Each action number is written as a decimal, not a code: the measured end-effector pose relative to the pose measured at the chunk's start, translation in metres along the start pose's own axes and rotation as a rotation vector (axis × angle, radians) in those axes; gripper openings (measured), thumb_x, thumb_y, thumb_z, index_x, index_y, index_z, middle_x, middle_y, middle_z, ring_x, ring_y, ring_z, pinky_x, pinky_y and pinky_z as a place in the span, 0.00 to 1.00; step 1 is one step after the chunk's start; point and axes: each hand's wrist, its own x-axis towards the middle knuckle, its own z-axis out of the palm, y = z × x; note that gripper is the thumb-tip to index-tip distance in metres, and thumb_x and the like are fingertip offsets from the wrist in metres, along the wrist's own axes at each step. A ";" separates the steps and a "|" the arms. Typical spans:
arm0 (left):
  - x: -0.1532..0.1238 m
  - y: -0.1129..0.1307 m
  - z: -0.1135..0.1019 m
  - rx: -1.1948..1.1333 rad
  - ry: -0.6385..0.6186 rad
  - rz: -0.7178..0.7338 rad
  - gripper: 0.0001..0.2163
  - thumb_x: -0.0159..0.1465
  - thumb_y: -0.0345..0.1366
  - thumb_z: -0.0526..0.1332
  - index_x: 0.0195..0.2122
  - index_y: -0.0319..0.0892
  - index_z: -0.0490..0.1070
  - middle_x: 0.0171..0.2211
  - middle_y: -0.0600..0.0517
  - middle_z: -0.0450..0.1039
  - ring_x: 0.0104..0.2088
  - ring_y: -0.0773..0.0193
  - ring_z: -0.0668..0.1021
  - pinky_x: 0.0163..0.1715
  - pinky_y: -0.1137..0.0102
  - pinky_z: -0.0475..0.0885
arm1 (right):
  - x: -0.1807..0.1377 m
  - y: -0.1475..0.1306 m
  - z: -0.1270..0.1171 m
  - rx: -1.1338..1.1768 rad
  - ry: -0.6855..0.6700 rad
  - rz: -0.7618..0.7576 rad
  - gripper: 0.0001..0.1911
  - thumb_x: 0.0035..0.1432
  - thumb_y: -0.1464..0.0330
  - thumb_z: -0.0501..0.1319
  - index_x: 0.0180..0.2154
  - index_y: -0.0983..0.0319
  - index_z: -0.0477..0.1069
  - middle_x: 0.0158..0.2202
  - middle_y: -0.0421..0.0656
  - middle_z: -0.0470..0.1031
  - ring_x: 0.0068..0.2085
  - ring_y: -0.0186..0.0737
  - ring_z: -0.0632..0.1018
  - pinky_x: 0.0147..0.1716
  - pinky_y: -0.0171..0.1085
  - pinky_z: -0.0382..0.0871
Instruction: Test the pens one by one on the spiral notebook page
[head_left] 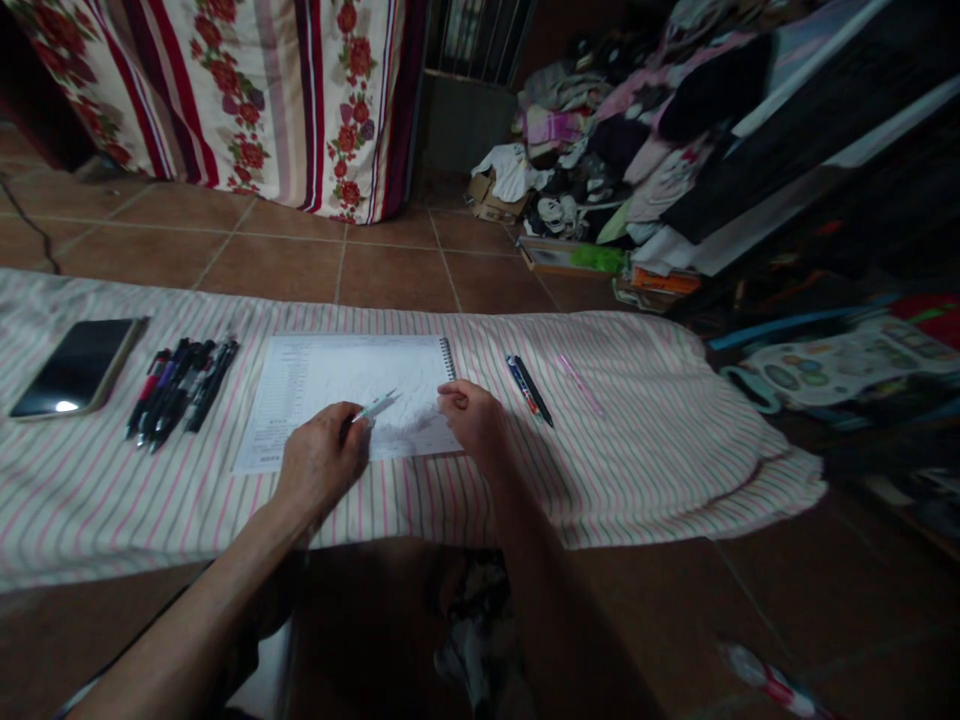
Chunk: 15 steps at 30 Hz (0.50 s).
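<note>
My left hand (326,445) rests over the lower part of a spiral notebook (345,365), its fingers closed around a slim, light-coloured pen (373,407). The pen's thin end points right and slightly away from me. By the notebook's right edge, just below the spiral binding, is my right hand (476,418), with its fingers curled together in a pinch. Whatever those fingers hold, if anything, is too small to make out. To the right of that hand lie two dark pens (529,390) side by side and a thin pink pen (580,384).
A striped cloth (645,440) covers the long narrow surface. On its left lie several dark pens (184,390) in a bunch and a phone (79,367). A floral curtain (285,100) hangs beyond the tiled floor, and clothes (585,130) are piled at the back right.
</note>
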 end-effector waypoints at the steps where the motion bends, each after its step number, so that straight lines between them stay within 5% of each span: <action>1: 0.000 0.000 0.000 -0.001 0.001 -0.001 0.14 0.63 0.39 0.50 0.43 0.40 0.71 0.36 0.47 0.77 0.35 0.57 0.78 0.34 0.67 0.68 | -0.001 -0.001 0.000 -0.002 -0.005 -0.017 0.10 0.51 0.71 0.59 0.36 0.62 0.74 0.32 0.41 0.76 0.30 0.34 0.77 0.33 0.32 0.68; 10: 0.000 0.000 0.001 0.006 0.015 0.007 0.14 0.63 0.39 0.50 0.43 0.41 0.71 0.36 0.48 0.77 0.35 0.59 0.77 0.34 0.68 0.68 | -0.005 0.003 0.006 -0.248 -0.049 -0.109 0.08 0.51 0.71 0.62 0.36 0.59 0.75 0.35 0.42 0.73 0.33 0.34 0.75 0.36 0.33 0.66; 15: 0.000 0.000 0.001 0.005 0.024 0.012 0.13 0.63 0.38 0.50 0.42 0.41 0.71 0.36 0.49 0.77 0.35 0.59 0.78 0.33 0.69 0.68 | 0.000 0.001 0.008 -0.257 0.053 -0.076 0.08 0.54 0.71 0.59 0.36 0.59 0.74 0.35 0.42 0.75 0.35 0.37 0.75 0.36 0.34 0.65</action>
